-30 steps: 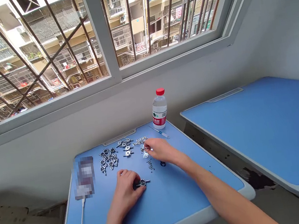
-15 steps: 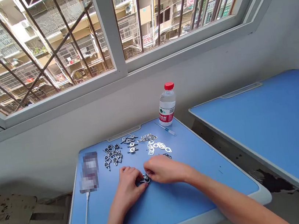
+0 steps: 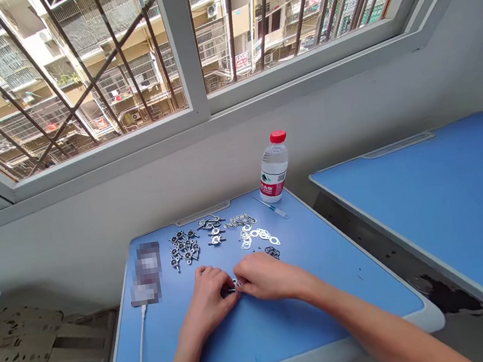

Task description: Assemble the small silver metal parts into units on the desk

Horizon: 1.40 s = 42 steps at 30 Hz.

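Note:
My left hand (image 3: pixel 210 296) is closed on a small metal fitting (image 3: pixel 231 291), thumb on the near side and fingers on the far side. The fitting rests at the blue tabletop, mostly hidden between both hands. My right hand (image 3: pixel 261 277) meets it from the right, its fingertips pinched together at the fitting; what they hold, if anything, is covered. Just beyond the right hand lie black rings (image 3: pixel 272 252) in a small heap and flat silver oval plates (image 3: pixel 261 234). Farther left is a cluster of metal fittings with dark round centres (image 3: pixel 184 246).
More fittings (image 3: pixel 215 232) and a pile of small metal pieces (image 3: pixel 241 221) lie toward the back. A screwdriver (image 3: pixel 279 213) is beside a red-capped water bottle (image 3: pixel 274 167). On the left lies a blurred phone (image 3: pixel 145 273) with a white cable (image 3: pixel 142 350). Another blue table (image 3: pixel 441 195) stands to the right.
My right fingertips have shifted over the fitting, which now shows less between my hands. More of the black rings is visible. The whole view has shifted slightly.

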Tool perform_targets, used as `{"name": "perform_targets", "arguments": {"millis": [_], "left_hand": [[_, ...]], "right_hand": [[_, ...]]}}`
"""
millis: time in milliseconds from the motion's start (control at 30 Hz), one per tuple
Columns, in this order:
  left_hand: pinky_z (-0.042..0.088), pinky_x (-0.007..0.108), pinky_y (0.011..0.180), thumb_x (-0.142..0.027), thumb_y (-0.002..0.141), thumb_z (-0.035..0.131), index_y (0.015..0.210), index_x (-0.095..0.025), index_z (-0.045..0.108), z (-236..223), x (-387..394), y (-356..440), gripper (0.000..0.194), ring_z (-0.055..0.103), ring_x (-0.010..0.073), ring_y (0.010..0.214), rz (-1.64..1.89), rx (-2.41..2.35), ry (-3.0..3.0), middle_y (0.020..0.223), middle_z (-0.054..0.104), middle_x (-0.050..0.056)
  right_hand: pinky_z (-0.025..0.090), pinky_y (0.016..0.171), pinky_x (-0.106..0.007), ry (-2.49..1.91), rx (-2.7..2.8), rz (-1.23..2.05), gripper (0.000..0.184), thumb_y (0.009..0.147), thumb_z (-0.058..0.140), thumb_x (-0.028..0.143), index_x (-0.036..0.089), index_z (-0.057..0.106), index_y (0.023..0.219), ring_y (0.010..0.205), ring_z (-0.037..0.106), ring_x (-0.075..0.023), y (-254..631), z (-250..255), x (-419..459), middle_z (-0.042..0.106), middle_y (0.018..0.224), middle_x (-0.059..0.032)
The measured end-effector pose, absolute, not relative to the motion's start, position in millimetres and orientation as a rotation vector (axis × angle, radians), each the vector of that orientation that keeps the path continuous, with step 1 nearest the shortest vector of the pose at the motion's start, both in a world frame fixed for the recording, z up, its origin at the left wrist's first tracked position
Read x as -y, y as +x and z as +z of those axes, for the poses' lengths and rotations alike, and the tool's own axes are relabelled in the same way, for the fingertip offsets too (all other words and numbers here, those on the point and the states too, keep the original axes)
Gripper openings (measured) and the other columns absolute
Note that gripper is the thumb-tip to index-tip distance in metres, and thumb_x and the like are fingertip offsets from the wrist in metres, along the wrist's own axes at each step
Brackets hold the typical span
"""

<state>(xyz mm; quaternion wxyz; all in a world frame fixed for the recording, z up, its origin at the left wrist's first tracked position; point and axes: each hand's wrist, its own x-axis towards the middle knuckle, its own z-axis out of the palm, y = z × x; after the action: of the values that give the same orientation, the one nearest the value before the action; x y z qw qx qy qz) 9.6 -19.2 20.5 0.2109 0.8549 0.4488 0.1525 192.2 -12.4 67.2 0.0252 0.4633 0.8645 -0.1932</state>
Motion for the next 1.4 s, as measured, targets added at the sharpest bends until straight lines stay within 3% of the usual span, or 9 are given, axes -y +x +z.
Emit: {"name": "perform_targets", "arguments": {"millis": [100,300,567,900,1400], "left_hand": [[0.035,0.037,0.089,-0.016,0.078,0.061,0.071,-0.02,0.053,22,19,10,0.012,0.053,0.0161,0.076,0.425,-1.245,2.374,0.074,0.059,-0.003],[0.035,0.038,0.089,-0.016,0.079,0.061,0.072,-0.021,0.055,26,20,10,0.009,0.053,0.0163,0.076,0.407,-1.253,2.365,0.075,0.059,-0.003],[0.036,0.037,0.088,-0.018,0.08,0.061,0.073,-0.021,0.056,23,18,10,0.009,0.054,0.0174,0.077,0.407,-1.258,2.379,0.075,0.059,-0.002],[0.036,0.041,0.089,-0.02,0.082,0.06,0.076,-0.021,0.057,29,18,10,0.008,0.055,0.0191,0.079,0.409,-1.253,2.381,0.08,0.063,0.0],[0.037,0.042,0.091,-0.016,0.078,0.057,0.076,-0.022,0.057,32,16,7,0.007,0.057,0.0206,0.081,0.426,-1.262,2.379,0.079,0.063,0.0]], "right_hand": [[0.023,0.055,-0.027,1.469,-2.679,-0.651,0.028,0.091,0.05,0.028,0.017,0.07,0.074,0.074,0.063,-0.0203,201,69,7,0.072,0.075,-0.0081],[0.029,0.058,-0.025,1.417,-2.669,-0.77,0.017,0.077,0.059,0.014,0.021,0.074,0.083,0.08,0.064,-0.0202,212,69,1,0.074,0.083,-0.0042],[0.031,0.06,-0.026,1.384,-2.693,-0.759,0.014,0.08,0.059,0.018,0.02,0.073,0.082,0.081,0.064,-0.021,204,64,3,0.074,0.083,-0.0053],[0.029,0.058,-0.025,2.077,-2.468,-0.63,0.015,0.086,0.054,0.017,0.02,0.069,0.085,0.08,0.061,-0.0183,256,75,-23,0.071,0.086,-0.0046],[0.03,0.057,-0.025,2.109,-2.391,-0.598,0.019,0.085,0.054,0.014,0.019,0.071,0.093,0.085,0.063,-0.0204,258,71,-33,0.071,0.091,-0.0076]]}}
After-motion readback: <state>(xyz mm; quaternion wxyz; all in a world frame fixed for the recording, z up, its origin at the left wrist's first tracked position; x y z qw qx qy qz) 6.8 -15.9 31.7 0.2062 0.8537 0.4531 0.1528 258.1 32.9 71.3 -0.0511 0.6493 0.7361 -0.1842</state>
